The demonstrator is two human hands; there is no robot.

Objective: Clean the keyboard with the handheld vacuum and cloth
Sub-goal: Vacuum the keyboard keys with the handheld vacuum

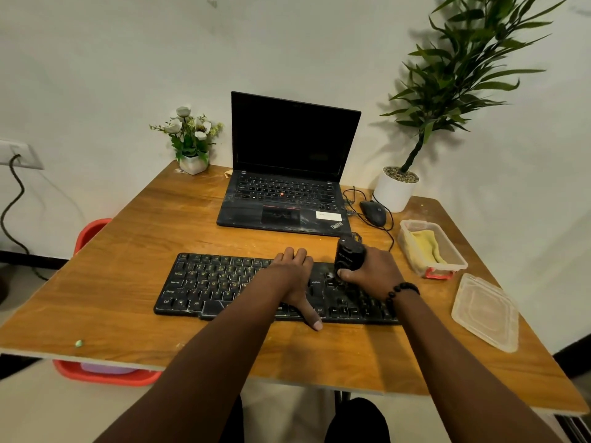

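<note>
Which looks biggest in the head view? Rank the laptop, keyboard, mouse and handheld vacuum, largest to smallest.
1. Laptop, counting its raised screen.
2. Keyboard, though it lies nearer the camera, so the gap is unsure.
3 and 4. Handheld vacuum and mouse look alike; the right hand hides part of the vacuum, so no ranking.

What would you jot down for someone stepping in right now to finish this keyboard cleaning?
Left hand: lies flat on the keyboard, steadying it.
Right hand: grips the handheld vacuum, nozzle down on the keys right of centre.
Cloth: yellow, in the open plastic box at the right; its lid lies nearer on the table.
Done: vacuuming is under way; pale specks show on the keys.
Left: finish vacuuming, then wipe with the cloth.
</note>
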